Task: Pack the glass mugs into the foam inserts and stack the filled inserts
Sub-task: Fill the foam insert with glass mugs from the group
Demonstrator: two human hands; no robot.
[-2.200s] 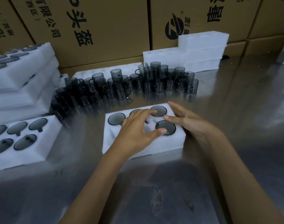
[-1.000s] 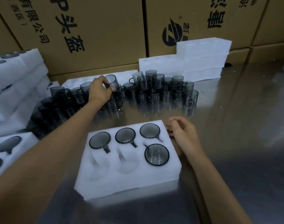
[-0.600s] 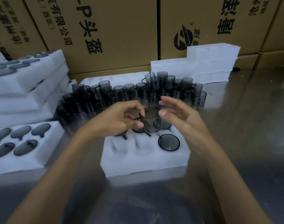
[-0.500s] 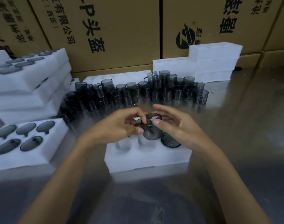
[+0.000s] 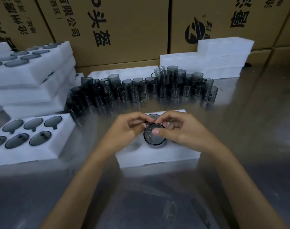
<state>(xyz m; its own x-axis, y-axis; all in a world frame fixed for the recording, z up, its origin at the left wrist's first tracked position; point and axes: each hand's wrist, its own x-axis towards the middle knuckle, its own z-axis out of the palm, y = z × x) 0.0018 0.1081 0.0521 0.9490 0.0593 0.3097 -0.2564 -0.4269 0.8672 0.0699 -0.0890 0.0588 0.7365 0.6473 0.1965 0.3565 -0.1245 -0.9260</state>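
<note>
Worktop point(image 5: 240, 162): steel, shiny, likely slick under glass; carries everything below.
Filled stack point(image 5: 30, 76): foam layers piled at far left, smoky rims showing on top.
Full insert point(image 5: 63, 146): left of centre, six pockets occupied, ready for stacking by the look of it.
Working insert point(image 5: 157, 156): white foam, soft, light, yields under pressure; front middle pocket receiving a mug.
Loose mugs point(image 5: 141, 90): crowded row behind, touching one another; knocks a risk.
Mug in hand point(image 5: 155, 136): smoky glass, rigid, smooth, brittle, probably light; half sunk in pocket, rim up. Best held at rim and wall; handle out of sight.
Left hand point(image 5: 124, 129): grip pinching far rim, fingers curled.
Right hand point(image 5: 182, 129): grip clasping rim, thumb tip on near edge.
</note>
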